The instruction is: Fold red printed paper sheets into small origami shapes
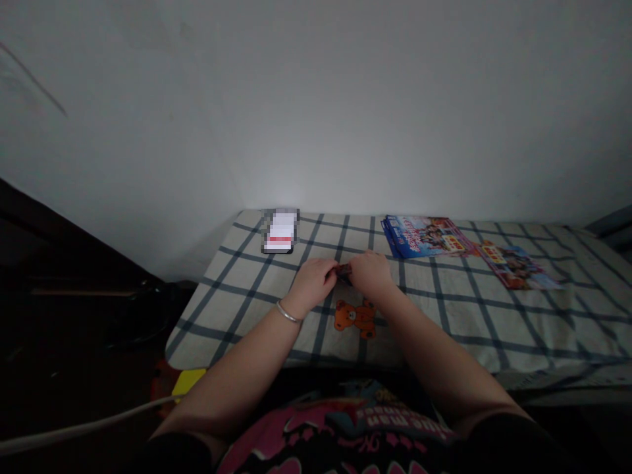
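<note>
Between my two hands is a small, dark reddish piece [343,270], mostly covered by the fingers, so its kind cannot be made out. My left hand [315,280], below a silver bangle [287,312] on the wrist, pinches its left end. Fingers of my right hand [371,273] are closed on its right end. Both hands are over the checked cloth [237,283], just beyond an orange teddy bear picture [356,318] on it.
A phone [280,232] with a lit, blurred screen lies at the back left. To the right, several colourful printed booklets [424,236] lie stacked, with another printed sheet [518,264] beside them. A white wall [316,105] rises behind. A pale cable [99,421] runs at lower left.
</note>
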{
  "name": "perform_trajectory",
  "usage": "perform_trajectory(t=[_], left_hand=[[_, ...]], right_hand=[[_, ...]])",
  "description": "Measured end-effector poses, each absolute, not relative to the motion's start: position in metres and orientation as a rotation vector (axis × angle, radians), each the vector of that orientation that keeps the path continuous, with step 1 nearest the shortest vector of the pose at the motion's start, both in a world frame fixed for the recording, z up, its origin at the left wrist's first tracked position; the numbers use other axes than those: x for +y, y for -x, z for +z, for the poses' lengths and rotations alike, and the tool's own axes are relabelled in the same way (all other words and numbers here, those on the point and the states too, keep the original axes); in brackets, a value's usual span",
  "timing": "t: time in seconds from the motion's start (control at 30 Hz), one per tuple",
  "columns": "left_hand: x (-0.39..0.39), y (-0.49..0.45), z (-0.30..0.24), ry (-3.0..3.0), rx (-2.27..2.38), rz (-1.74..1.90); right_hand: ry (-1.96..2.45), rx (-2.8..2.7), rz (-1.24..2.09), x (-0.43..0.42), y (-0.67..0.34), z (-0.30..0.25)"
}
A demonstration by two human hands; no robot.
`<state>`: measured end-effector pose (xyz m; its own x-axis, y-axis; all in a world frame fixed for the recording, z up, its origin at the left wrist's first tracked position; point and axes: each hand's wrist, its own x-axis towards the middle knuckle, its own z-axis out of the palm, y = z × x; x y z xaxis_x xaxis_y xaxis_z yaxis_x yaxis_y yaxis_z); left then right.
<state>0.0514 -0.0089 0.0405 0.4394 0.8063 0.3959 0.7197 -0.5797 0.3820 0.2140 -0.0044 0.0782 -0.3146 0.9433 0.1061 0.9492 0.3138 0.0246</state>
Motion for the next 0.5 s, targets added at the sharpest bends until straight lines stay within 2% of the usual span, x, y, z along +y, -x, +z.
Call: perform_trajectory(t=[0.2, 0.5], left_hand=[[-0.009, -0.052, 0.039, -2.503, 1.373, 0.844], [-0.007, -0.050, 0.034, -2.434, 1.413, 0.908]], right_hand=[[1.686, -2.534, -0.067, -0.005, -0.222, 0.075], [1.459, -2.315, 0.417, -0.004, -0.251, 0.061]])
